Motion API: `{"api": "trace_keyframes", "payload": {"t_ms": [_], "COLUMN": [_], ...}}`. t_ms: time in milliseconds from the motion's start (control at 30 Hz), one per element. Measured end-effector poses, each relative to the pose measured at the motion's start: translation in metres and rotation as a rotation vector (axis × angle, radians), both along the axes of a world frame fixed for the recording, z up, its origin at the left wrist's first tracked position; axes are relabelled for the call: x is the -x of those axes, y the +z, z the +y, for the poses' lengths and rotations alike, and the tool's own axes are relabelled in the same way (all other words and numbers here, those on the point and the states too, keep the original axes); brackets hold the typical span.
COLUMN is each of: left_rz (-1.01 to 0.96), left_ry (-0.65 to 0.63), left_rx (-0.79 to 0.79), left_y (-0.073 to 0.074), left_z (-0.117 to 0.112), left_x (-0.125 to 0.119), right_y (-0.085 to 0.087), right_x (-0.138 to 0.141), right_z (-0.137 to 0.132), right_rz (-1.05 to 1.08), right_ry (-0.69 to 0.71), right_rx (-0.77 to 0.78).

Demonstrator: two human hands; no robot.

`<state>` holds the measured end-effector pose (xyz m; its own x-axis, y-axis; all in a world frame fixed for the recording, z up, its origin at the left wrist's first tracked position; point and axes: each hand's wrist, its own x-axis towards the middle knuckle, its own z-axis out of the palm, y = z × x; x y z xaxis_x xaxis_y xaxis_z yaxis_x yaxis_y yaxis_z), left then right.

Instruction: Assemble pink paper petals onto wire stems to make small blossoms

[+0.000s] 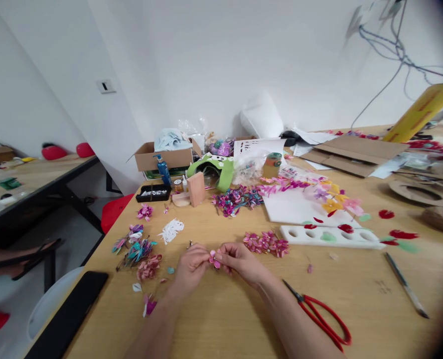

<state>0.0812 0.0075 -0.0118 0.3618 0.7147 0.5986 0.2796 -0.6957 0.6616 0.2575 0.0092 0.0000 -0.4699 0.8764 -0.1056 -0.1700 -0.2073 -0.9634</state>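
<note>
A small pink artificial flower (pixel 214 259) is held between my two hands over the wooden table. My left hand (pixel 192 264) pinches it from the left side, fingers closed. From the right, my right hand (pixel 239 259) has thumb and fingers closed on its petals. Just beyond my right hand lies a bunch of pink flowers (pixel 266 243). To the left are a heap of white paper-like pieces (pixel 172 229), teal and purple flowers (pixel 139 249) and dusty pink flowers (pixel 149 267). Red-handled scissors (pixel 318 314) lie near my right forearm.
A white strip with holes (pixel 331 237) and a brush (pixel 406 284) lie to the right. A black phone (pixel 70 316) is at the left edge. Behind stand a blue pump bottle (pixel 163 170), a cardboard box (pixel 169 155) and a wooden block (pixel 196 189). Someone's foot shows at far left.
</note>
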Motion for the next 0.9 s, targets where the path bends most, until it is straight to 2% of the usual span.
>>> {"api": "trace_keyframes", "payload": {"t_ms": [267,600,900], "left_rz": [-0.002,-0.093,0.020], "left_ry": [-0.009,-0.006,-0.037], "left_rx": [-0.044,0.179,0.216], "left_y": [0.0021,-0.0008,-0.0020], "left_z": [-0.0026,-0.0018,-0.0017], "left_x": [-0.0025,-0.0044,-0.0044], "right_y": [-0.0029,-0.0094,-0.0037], "right_x": [-0.0002,-0.0032,-0.0063], "right_z": [0.0010,0.0053,0.0033], "right_rz": [0.015,0.060,0.054], "right_ry": [0.012,-0.044,0.018], "right_rx": [0.007,0.074,0.085]}}
